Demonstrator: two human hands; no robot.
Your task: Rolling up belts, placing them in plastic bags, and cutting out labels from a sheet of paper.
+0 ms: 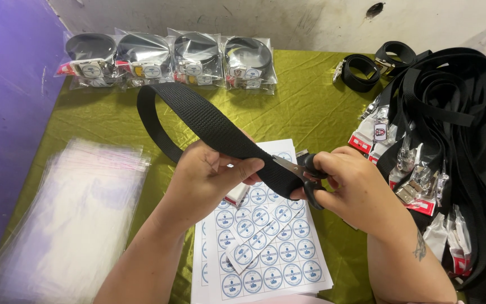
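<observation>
**Webbing strap meeting scissors above a sticker sheet**

The left hand (209,177) is pinching a black webbing strap (209,121), fingers closed on it, over the sticker sheet (265,247). The right hand (355,186) is gripping scissors (302,171), blades touching the strap's end. Bagged belts (170,59) are lining the far edge, clear bags (68,214) lying left, loose black belts (451,124) crowding the right side of the green cloth (310,107)

We note both forearms bare, no sleeves; right hand (355,183) side carries a small dark tattoo (419,247) near the wrist.
</observation>
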